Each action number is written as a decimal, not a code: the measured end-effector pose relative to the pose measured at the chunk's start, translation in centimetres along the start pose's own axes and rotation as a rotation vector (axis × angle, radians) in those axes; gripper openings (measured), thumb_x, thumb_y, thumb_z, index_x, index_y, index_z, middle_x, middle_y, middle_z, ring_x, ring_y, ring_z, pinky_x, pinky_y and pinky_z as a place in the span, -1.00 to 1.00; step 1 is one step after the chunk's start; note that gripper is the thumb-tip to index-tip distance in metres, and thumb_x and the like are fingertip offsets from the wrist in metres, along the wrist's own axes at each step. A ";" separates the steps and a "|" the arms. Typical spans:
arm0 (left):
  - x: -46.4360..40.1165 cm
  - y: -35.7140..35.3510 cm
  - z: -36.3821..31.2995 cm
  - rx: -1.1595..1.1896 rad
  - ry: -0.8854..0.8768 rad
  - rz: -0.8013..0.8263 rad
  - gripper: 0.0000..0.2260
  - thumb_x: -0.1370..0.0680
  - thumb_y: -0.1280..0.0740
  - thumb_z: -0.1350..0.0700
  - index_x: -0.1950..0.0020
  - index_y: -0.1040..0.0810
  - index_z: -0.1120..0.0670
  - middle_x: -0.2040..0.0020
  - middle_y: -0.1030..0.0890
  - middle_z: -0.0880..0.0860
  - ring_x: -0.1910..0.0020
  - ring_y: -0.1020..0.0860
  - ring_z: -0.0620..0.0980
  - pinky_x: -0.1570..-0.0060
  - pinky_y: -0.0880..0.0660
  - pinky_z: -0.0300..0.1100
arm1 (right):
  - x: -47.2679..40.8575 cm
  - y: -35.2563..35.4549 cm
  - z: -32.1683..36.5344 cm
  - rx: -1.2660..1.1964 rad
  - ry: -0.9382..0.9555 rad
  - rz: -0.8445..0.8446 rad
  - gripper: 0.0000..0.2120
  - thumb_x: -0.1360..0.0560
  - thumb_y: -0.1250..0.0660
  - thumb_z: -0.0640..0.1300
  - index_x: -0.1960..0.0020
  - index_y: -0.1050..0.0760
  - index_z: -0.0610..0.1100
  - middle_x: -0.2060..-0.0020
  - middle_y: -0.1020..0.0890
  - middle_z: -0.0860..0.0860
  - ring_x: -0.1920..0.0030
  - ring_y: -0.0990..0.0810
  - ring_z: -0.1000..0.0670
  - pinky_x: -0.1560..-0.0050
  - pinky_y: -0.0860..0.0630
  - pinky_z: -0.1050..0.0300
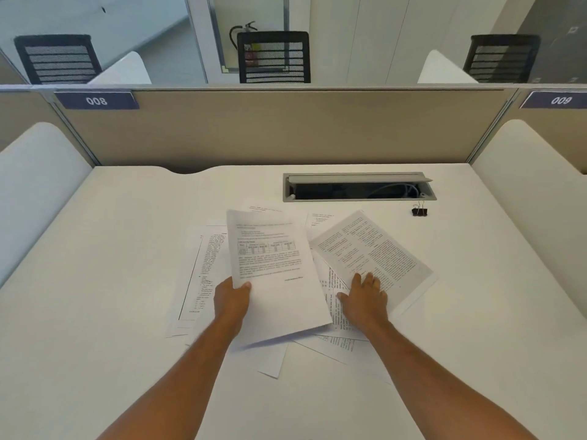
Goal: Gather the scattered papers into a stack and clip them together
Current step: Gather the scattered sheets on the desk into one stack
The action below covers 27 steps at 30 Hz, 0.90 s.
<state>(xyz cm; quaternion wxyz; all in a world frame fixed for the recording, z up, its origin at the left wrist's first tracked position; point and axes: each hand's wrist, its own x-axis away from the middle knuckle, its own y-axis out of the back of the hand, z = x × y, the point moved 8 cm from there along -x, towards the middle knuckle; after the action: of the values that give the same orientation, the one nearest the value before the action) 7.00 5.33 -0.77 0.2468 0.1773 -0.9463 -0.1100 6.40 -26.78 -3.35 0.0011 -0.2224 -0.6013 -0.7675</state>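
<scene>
Two hands work over a white desk walled on three sides: a beige partition runs along the 12 o'clock edge, and rounded white side panels stand at 9 and 3 o'clock. The open cable tray is recessed in the surface at 1 o'clock, just short of the partition. Bare desk surface lies at 9 o'clock and at 3 o'clock of the paper pile, and more toward 6 o'clock between the forearms.

The scattered papers lie overlapping at the desk centre, fanned at different angles. The left hand pinches a printed sheet with a table at its lower left corner, thumb on top and fingers beneath; the sheet is raised above the pile and tilted. The right hand lies flat with straight, spread fingers pressing on an angled text sheet at 2 o'clock of the pile; it grips nothing.

The black binder clip stands on the desk at 2 o'clock, just below the cable tray's right end, well apart from both hands and clear of the papers.
</scene>
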 end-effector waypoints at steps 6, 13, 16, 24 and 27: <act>0.5 -1.0 2.3 0.071 0.100 0.044 -0.65 -0.59 -0.31 0.28 -0.38 -0.53 0.17 -0.27 -0.61 0.16 -0.16 -0.58 0.21 -0.20 -0.54 0.06 | 0.6 -0.1 1.3 0.056 0.018 -0.057 -0.41 -0.66 -0.13 0.06 -0.57 -0.12 -0.22 -0.55 -0.21 -0.27 -0.56 -0.16 -0.26 -0.47 -0.25 -0.17; 0.4 -1.2 2.6 0.061 0.108 0.056 -0.65 -0.58 -0.32 0.26 -0.38 -0.53 0.16 -0.27 -0.62 0.16 -0.14 -0.59 0.22 -0.18 -0.56 0.12 | 0.6 0.8 1.5 0.144 0.044 -0.198 -0.57 -0.61 -0.22 -0.05 -0.42 -0.37 -0.22 -0.30 -0.54 -0.17 -0.29 -0.51 -0.16 -0.17 -0.55 -0.07; 0.3 -1.2 2.6 0.059 0.113 0.055 -0.65 -0.59 -0.32 0.25 -0.38 -0.53 0.16 -0.26 -0.62 0.16 -0.13 -0.59 0.22 -0.16 -0.56 0.11 | 0.7 2.1 2.4 0.062 0.072 -0.217 -0.61 -0.64 -0.17 -0.01 -0.36 -0.40 -0.21 -0.11 -0.65 -0.11 -0.12 -0.62 -0.13 -0.04 -0.57 -0.03; 0.1 -1.9 2.2 0.067 0.096 0.093 -0.66 -0.59 -0.32 0.25 -0.37 -0.53 0.13 -0.23 -0.62 0.12 -0.12 -0.60 0.21 -0.13 -0.56 0.09 | -5.2 7.9 -4.8 -0.241 -0.193 -0.161 -0.37 -0.44 -0.48 0.08 -0.38 -0.37 -0.18 -0.28 -0.47 -0.19 -0.29 -0.47 -0.20 -0.22 -0.53 -0.14; -0.1 -2.2 2.0 0.069 0.092 0.100 -0.66 -0.59 -0.33 0.24 -0.37 -0.53 0.11 -0.23 -0.63 0.11 -0.11 -0.61 0.20 -0.11 -0.56 0.08 | -7.2 8.5 -8.5 -0.185 -0.297 -0.042 -0.11 -0.29 -0.55 0.25 -0.43 -0.27 -0.15 -0.34 -0.40 -0.17 -0.40 -0.36 -0.20 -0.31 -0.41 -0.15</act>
<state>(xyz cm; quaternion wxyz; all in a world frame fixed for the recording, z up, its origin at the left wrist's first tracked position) 6.66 3.63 -3.13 0.2891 0.1432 -0.9448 -0.0563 12.29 -38.89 0.48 -0.1245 -0.3200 -0.5260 -0.7781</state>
